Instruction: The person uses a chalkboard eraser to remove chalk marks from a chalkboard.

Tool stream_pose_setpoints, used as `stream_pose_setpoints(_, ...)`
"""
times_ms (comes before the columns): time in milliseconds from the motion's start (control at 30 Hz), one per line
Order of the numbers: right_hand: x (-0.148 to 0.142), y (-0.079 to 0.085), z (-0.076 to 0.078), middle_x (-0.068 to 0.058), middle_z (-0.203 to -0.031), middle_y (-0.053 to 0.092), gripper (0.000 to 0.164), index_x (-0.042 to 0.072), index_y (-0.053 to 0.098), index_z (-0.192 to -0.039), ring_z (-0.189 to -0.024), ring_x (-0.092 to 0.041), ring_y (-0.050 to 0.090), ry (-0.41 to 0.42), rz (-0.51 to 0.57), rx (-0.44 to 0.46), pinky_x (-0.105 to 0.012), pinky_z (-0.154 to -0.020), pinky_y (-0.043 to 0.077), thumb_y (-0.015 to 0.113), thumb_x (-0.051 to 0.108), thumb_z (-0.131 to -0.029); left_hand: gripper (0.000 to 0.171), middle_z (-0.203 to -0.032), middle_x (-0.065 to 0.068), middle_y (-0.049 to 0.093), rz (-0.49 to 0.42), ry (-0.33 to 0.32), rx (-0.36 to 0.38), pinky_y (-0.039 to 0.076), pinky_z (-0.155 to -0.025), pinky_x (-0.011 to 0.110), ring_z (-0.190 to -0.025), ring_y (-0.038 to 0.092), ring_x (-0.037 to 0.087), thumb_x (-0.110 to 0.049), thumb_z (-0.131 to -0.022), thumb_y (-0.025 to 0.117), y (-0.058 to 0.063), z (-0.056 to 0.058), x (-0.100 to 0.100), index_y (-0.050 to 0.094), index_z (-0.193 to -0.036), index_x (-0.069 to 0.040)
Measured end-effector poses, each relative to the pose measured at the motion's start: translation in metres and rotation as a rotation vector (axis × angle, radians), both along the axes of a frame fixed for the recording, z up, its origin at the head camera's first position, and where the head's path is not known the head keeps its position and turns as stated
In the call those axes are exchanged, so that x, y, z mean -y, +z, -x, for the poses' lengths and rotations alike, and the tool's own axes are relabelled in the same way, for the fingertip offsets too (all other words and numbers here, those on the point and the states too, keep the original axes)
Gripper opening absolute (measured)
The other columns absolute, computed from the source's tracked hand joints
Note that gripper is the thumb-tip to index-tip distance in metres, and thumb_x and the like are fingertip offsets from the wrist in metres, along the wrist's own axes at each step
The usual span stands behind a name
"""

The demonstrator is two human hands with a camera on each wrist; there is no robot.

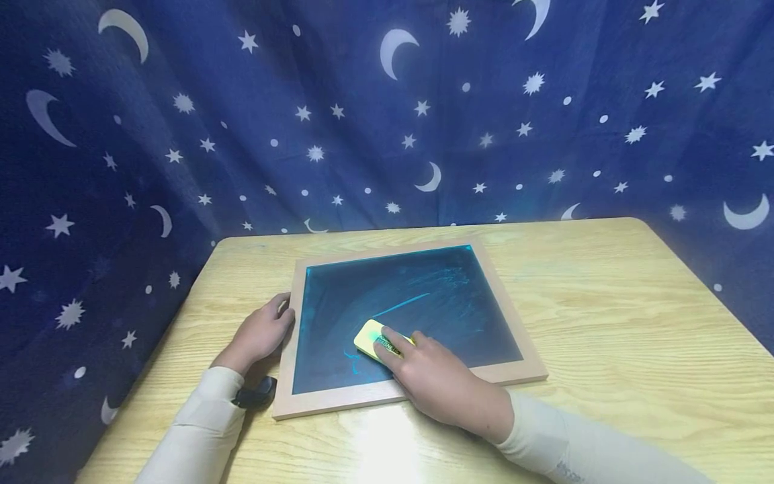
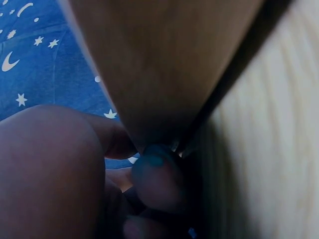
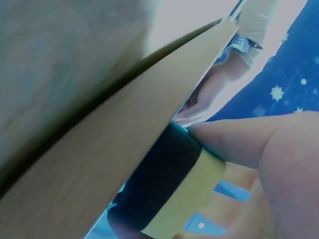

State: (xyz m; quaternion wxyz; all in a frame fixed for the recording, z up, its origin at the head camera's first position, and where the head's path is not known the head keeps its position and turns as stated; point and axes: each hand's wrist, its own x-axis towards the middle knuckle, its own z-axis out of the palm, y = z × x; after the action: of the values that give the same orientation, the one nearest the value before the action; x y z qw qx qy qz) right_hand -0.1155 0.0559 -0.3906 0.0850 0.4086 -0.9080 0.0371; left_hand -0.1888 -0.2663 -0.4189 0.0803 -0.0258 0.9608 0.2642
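A small chalkboard (image 1: 387, 282) with a pale wooden frame lies on the table, its dark surface showing blue chalk lines and smears. My right hand (image 1: 438, 380) grips a yellow board eraser (image 1: 367, 336) and presses it against the lower middle of the board. In the right wrist view, the eraser's dark felt side (image 3: 162, 177) faces the board, with the thumb along one end. At the frame's left side, my left hand (image 1: 260, 336) holds the edge. The left wrist view shows its fingertips (image 2: 157, 181) at the wooden frame (image 2: 164, 59), close to the tabletop.
The light wood-grain table (image 1: 611, 302) extends beyond the board on every side. Behind it and to the sides hangs a blue curtain (image 1: 363, 87) with moons and stars. A black strap (image 1: 256, 393) sits at my left wrist.
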Motion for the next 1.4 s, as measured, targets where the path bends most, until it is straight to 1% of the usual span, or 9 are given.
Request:
stream_pose_setpoints(133,-0.001,-0.001,-0.002,-0.012,-0.146,0.055,0.047,0.014,0.058,-0.14,-0.086,-0.026,0.063,0.027,-0.002,-0.026,-0.038,-0.071,0.06,0.067,0.011,-0.094,0.058,-0.155,0.026,0.04,0.005,0.005,0.002,0.028,-0.117,0.064,-0.143,0.036,0.048,-0.035,-0.107,0.027,0.001,0.0,-0.001,0.027,-0.157,-0.004)
stream_pose_setpoints(200,-0.002,-0.002,-0.002,-0.012,-0.147,0.055,0.046,0.014,0.057,-0.14,-0.086,-0.026,0.063,0.028,-0.001,-0.021,-0.038,-0.07,0.06,0.066,0.011,-0.095,0.058,-0.155,0.027,0.039,0.007,0.002,0.001,0.029,-0.116,0.064,-0.143,0.036,0.049,-0.035,-0.107,0.028,0.001,0.0,-0.002,0.028,-0.157,-0.004)
stream_pose_setpoints(400,-0.004,-0.002,0.001,-0.011,-0.152,0.05,0.045,0.016,0.054,-0.145,-0.093,-0.026,0.064,0.018,-0.004,0.056,-0.038,-0.071,0.06,0.058,0.017,-0.101,0.057,-0.155,0.027,0.039,0.007,0.0,-0.005,0.029,-0.116,0.064,-0.143,0.036,0.049,-0.033,-0.108,0.028,0.001,0.0,-0.001,0.029,-0.156,-0.004)
stream_pose_setpoints(600,-0.006,0.0,0.003,-0.011,-0.154,0.048,0.048,0.017,0.053,-0.147,-0.095,-0.024,0.064,0.002,-0.003,0.094,-0.037,-0.074,0.061,0.062,0.019,-0.099,0.056,-0.155,0.027,0.039,0.002,0.008,-0.002,0.028,-0.117,0.064,-0.143,0.036,0.049,-0.032,-0.108,0.028,0.003,0.0,-0.001,0.029,-0.156,-0.004)
stream_pose_setpoints(700,-0.007,0.001,0.004,-0.011,-0.154,0.048,0.049,0.017,0.053,-0.147,-0.098,-0.025,0.065,-0.007,0.003,0.109,-0.039,-0.076,0.061,0.062,0.019,-0.099,0.057,-0.154,0.027,0.04,-0.001,0.011,-0.001,0.028,-0.117,0.064,-0.143,0.036,0.049,-0.033,-0.108,0.028,0.003,0.0,-0.002,0.029,-0.156,-0.004)
stream_pose_setpoints(967,-0.014,0.002,0.011,-0.013,-0.151,0.052,0.045,0.016,0.055,-0.144,-0.09,-0.025,0.063,-0.028,0.006,0.068,-0.033,-0.067,0.059,0.061,0.015,-0.099,0.057,-0.154,0.027,0.041,-0.001,0.008,-0.002,0.029,-0.116,0.064,-0.142,0.037,0.048,-0.033,-0.107,0.028,0.002,0.0,-0.002,0.029,-0.156,-0.004)
stream_pose_setpoints(1167,-0.024,0.004,0.021,-0.016,-0.148,0.053,0.042,0.014,0.056,-0.143,-0.096,-0.031,0.066,-0.073,0.032,0.06,-0.039,-0.07,0.059,0.057,0.011,-0.1,0.058,-0.155,0.027,0.04,0.006,0.012,0.002,0.029,-0.117,0.064,-0.143,0.037,0.048,-0.034,-0.107,0.027,0.002,0.0,-0.003,0.029,-0.157,-0.004)
stream_pose_setpoints(1267,-0.03,0.005,0.026,-0.017,-0.147,0.053,0.043,0.013,0.057,-0.142,-0.102,-0.037,0.066,-0.101,0.045,0.07,-0.045,-0.072,0.06,0.058,0.01,-0.099,0.058,-0.155,0.027,0.04,0.011,0.011,0.002,0.029,-0.116,0.064,-0.143,0.036,0.048,-0.034,-0.107,0.027,0.002,0.0,-0.003,0.028,-0.157,-0.004)
stream_pose_setpoints(1400,-0.037,0.006,0.032,-0.019,-0.147,0.053,0.043,0.011,0.057,-0.141,-0.105,-0.042,0.065,-0.146,0.06,0.098,-0.05,-0.078,0.06,0.061,0.008,-0.098,0.058,-0.154,0.027,0.04,0.015,0.003,-0.001,0.03,-0.116,0.064,-0.142,0.037,0.049,-0.034,-0.107,0.026,0.002,0.0,-0.002,0.028,-0.156,-0.003)
